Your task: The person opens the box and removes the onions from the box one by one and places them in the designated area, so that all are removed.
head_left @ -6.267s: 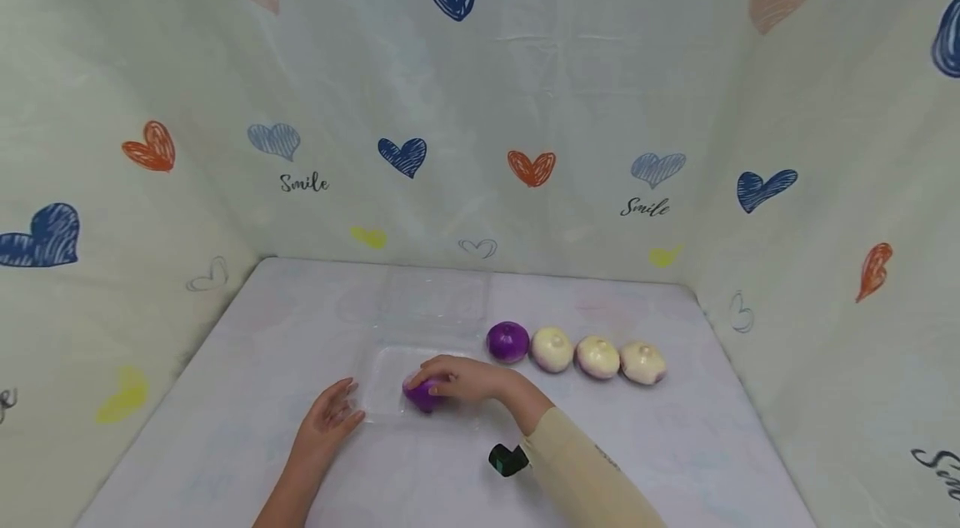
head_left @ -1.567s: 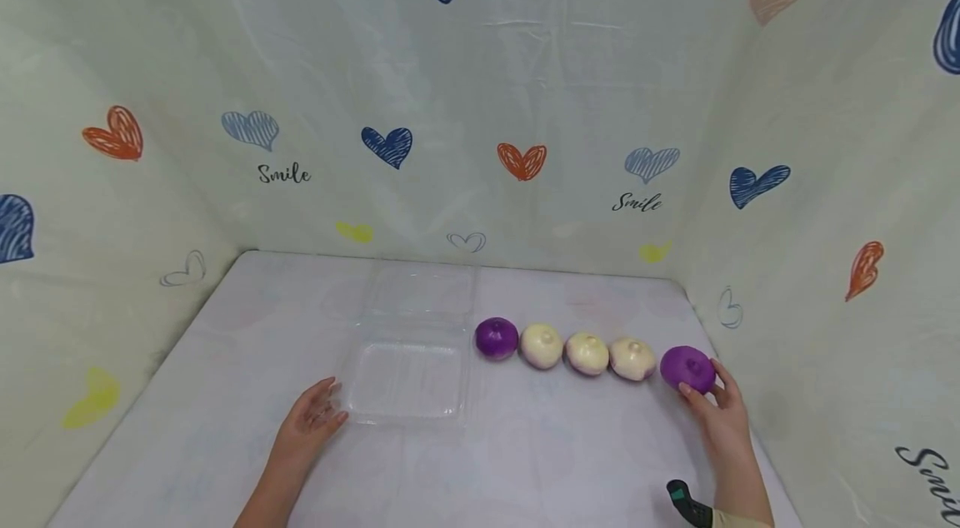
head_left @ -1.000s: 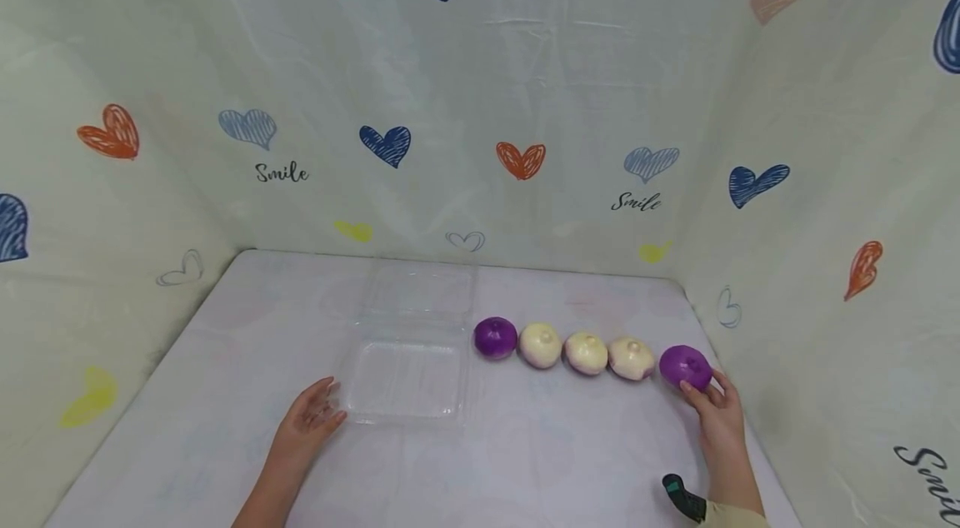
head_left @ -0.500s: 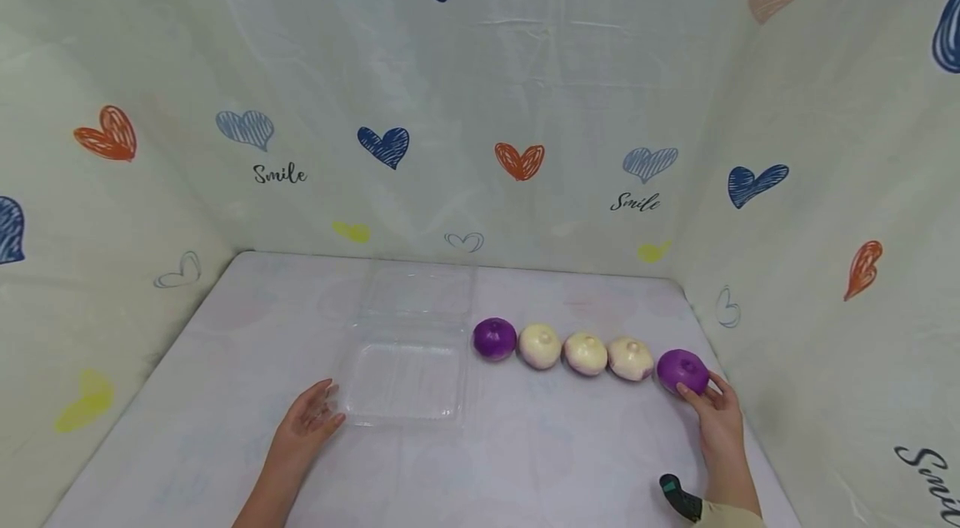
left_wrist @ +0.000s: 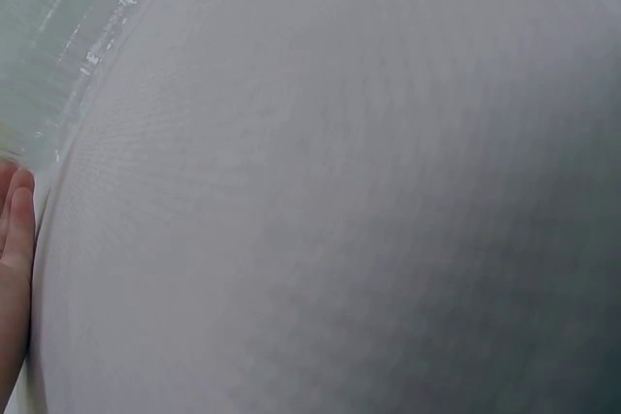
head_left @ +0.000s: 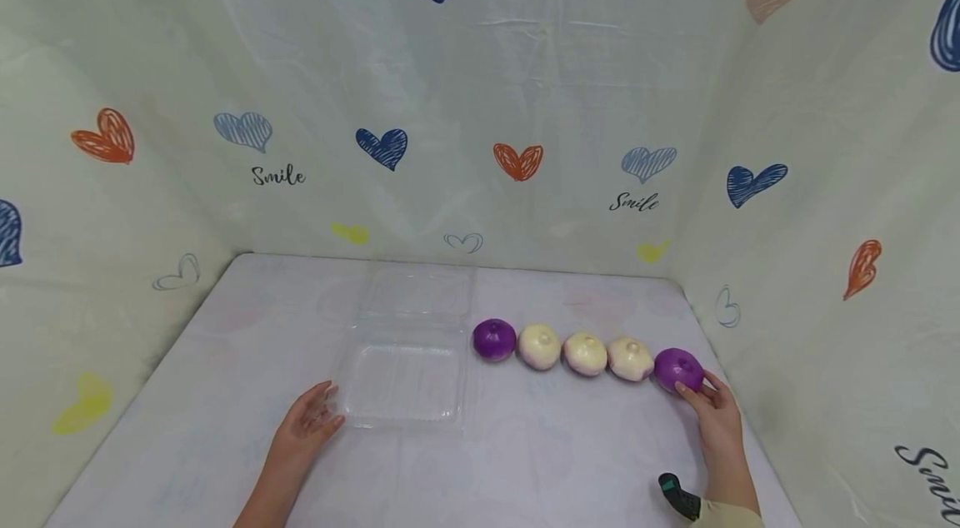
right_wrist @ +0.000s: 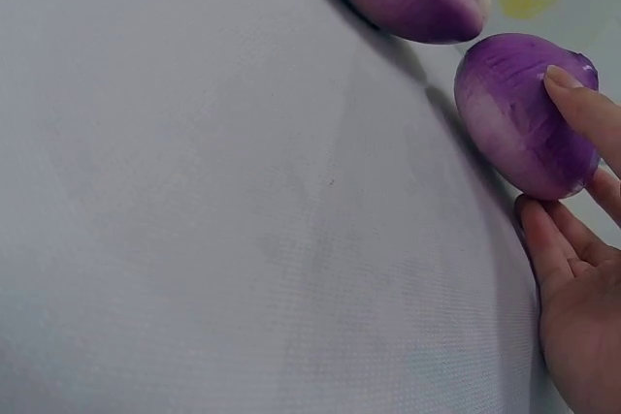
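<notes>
At the right end of a row, my right hand (head_left: 718,420) holds a purple turnip (head_left: 678,371), thumb on its near side and fingers at its right. In the right wrist view the thumb presses on this purple and whitish turnip (right_wrist: 524,113), with fingertips beneath it near the cloth. My left hand (head_left: 302,421) rests at the left edge of a clear plastic box (head_left: 405,424), fingers loosely bent, thumb near its front corner. The left wrist view catches only part of that hand (left_wrist: 12,239) beside the box's edge (left_wrist: 97,46).
Left of the held turnip, several more stand in line: a white-topped turnip (head_left: 631,358), two more pale ones, and a purple turnip (head_left: 494,340) beside the box. The box's hinged lid (head_left: 417,291) lies open behind it. Heart-printed curtains (head_left: 480,95) enclose the table (head_left: 225,428).
The purple turnip in my right hand has gone from inside the box to the row's right end. Lately it shifts slightly left, up to the pale turnip. My left hand stays by the box.
</notes>
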`<state>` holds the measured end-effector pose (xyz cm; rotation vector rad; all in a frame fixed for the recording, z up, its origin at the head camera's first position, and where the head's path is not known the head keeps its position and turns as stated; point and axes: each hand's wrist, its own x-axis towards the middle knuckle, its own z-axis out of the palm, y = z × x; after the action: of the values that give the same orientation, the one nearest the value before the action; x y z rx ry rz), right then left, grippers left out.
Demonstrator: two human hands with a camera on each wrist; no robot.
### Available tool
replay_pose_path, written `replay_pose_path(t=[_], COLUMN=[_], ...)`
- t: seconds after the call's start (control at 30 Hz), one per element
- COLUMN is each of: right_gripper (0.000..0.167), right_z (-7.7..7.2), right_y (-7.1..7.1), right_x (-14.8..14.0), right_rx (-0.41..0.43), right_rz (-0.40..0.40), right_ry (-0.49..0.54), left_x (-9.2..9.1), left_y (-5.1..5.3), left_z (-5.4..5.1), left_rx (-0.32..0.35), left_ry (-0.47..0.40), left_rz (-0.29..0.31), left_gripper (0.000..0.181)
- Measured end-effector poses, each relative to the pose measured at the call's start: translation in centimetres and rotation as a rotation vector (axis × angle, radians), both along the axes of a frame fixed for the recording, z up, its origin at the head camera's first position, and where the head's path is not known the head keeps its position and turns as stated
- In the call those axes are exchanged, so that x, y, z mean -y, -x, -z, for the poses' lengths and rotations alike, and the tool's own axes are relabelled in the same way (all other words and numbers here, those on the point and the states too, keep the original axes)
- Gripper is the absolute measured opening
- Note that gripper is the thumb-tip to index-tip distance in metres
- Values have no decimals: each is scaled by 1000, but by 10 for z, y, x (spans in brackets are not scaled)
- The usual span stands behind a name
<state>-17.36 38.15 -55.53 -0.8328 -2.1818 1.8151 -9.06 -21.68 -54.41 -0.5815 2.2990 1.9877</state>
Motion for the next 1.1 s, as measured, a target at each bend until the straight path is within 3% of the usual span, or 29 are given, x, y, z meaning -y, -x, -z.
replay_pose_path(t=[0.17, 0.43, 0.6, 0.87, 1.1], right_gripper=[89, 64, 56, 62, 64], right_z=[0, 0, 1, -1, -2], right_y=[0, -2, -2, -5, -5], right_x=[0, 0, 2, 4, 5], right_rx=[3, -50, -47, -36, -49], right_rz=[-23, -29, -19, 11, 0], right_ry=[-10, 6, -25, -49, -2], left_x=[1, 1, 3, 0, 0], left_y=[0, -2, -2, -1, 0], left_z=[0, -2, -1, -1, -2], left_rx=[15, 8, -5, -4, -12], left_ry=[-26, -36, -41, -39, -20], left_rz=[10, 34, 48, 21, 23], left_gripper=[77, 77, 75, 76, 75])
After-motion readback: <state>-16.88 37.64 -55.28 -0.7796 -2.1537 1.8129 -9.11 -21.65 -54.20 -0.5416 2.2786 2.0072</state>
